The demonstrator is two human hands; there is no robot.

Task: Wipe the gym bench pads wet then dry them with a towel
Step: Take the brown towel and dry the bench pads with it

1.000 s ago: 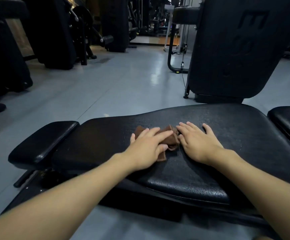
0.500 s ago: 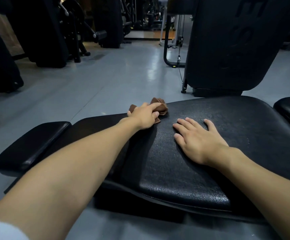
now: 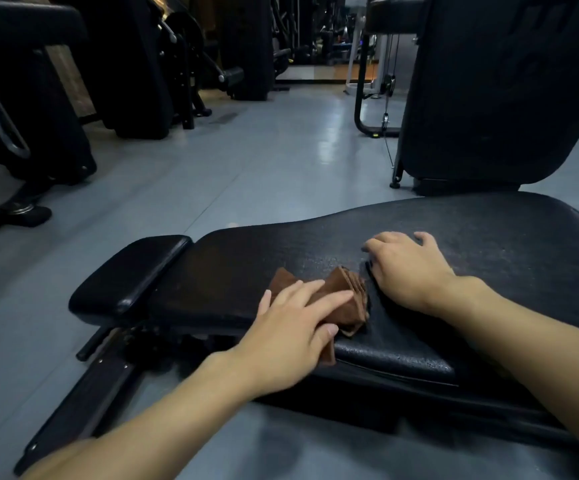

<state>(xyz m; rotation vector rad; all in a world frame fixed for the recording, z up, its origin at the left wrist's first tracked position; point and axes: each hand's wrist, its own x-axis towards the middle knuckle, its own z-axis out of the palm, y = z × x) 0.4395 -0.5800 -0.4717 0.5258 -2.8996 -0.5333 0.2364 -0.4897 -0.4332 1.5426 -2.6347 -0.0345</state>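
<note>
We are looking down at a black bench pad (image 3: 488, 244) that is stretching across the middle and right of the frame, its pebbled surface catching glints of light. A folded brown towel (image 3: 348, 294) is lying on the pad near its lower edge, just left of centre, one corner hanging over that edge. Our left hand (image 3: 295, 327) is pressing down on the towel with fingers straight and spread, not curling around it. Our right hand (image 3: 405, 268) is resting palm down on the pad just right of the towel, fingers loosely bent and gripping nothing. A smaller black pad (image 3: 132, 271) is sitting at the left end of the bench, above the dark frame (image 3: 83, 407) running toward the lower left. Grey floor (image 3: 246, 161) is filling the centre, and a large black machine (image 3: 495, 98) is standing in the upper right.
</note>
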